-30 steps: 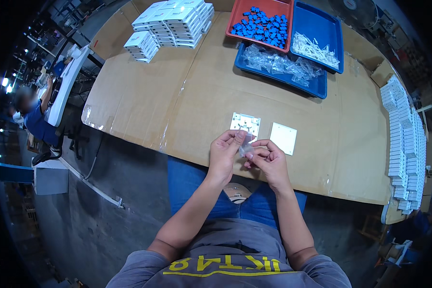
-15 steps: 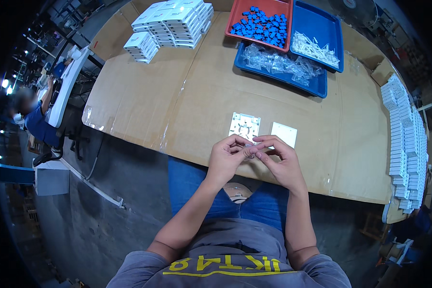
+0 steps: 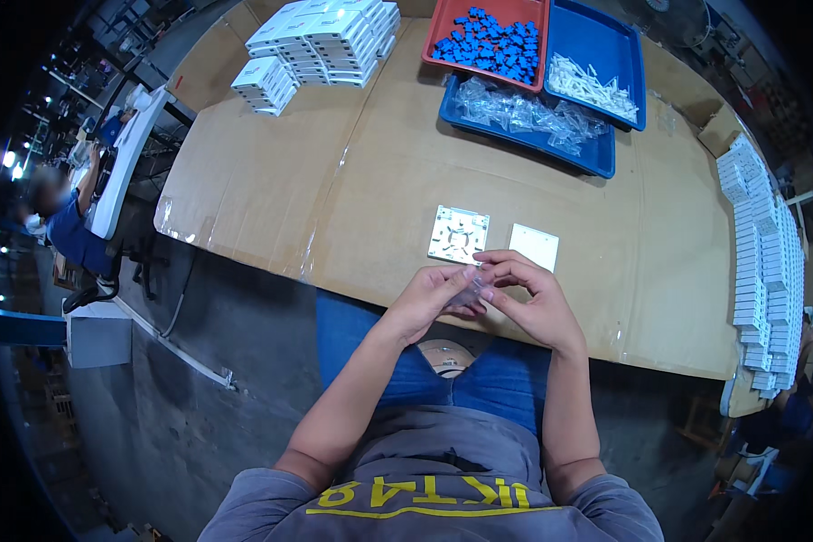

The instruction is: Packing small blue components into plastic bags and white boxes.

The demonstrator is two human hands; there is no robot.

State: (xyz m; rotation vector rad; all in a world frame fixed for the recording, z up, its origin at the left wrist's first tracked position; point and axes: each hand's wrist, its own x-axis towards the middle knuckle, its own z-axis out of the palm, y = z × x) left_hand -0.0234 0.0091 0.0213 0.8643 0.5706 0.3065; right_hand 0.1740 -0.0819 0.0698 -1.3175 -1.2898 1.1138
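Currently, L fingers (image 3: 453,285) & R fingers (image 3: 506,305) pinch clear plastic bag (image 3: 467,295) at cardboard-covered tbl (image 3: 406,190), grey flr (image 3: 244,434) below.

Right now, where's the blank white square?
In the head view, the blank white square lies on the table, just right of the patterned white square and just beyond the right hand.

A small, see-through plastic bag (image 3: 467,293), crumpled and partly covered, is held between the left hand (image 3: 427,299) and the right hand (image 3: 538,305); whether it is open is unclear.
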